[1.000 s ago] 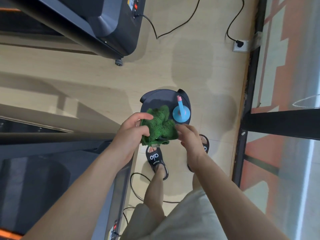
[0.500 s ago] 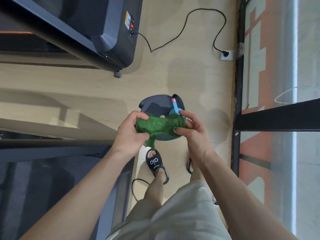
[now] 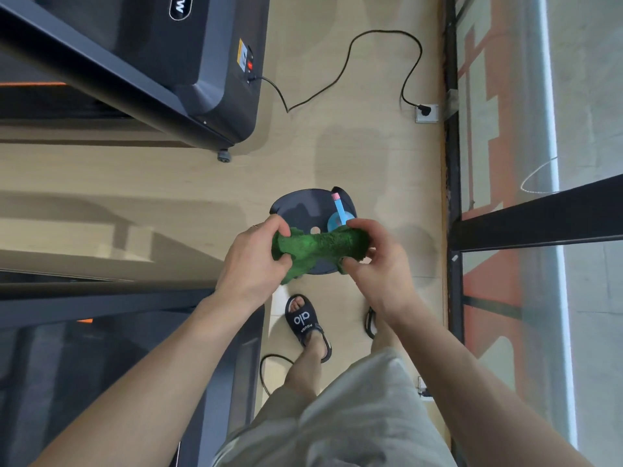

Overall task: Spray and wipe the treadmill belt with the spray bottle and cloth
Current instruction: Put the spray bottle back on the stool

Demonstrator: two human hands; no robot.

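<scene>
Early days here, by the look of it. Person stands btwn two treadmills, both hands up in front holding the green cloth (image 3: 318, 247) stretched across: left hand (image 3: 253, 261) grips one bunched end, right hand (image 3: 377, 261) pinches the other w/ thumb and fingers curled round it. Cloth hangs in the air, above a dark stool (image 3: 303, 210) on the floor.

Spray bottle (image 3: 338, 215), blue w/ pink tip, stands on that stool, just behind the right hand, not held by anyone. So no spraying under way.

Treadmill belt (image 3: 60, 365) at lower left is well apart from cloth and bottle; can't tell if it's wet or dry, too dark. My guess: cloth is only being readied. Left to do: pick up bottle, spray belt, wipe it down. Basically the whole job.
</scene>
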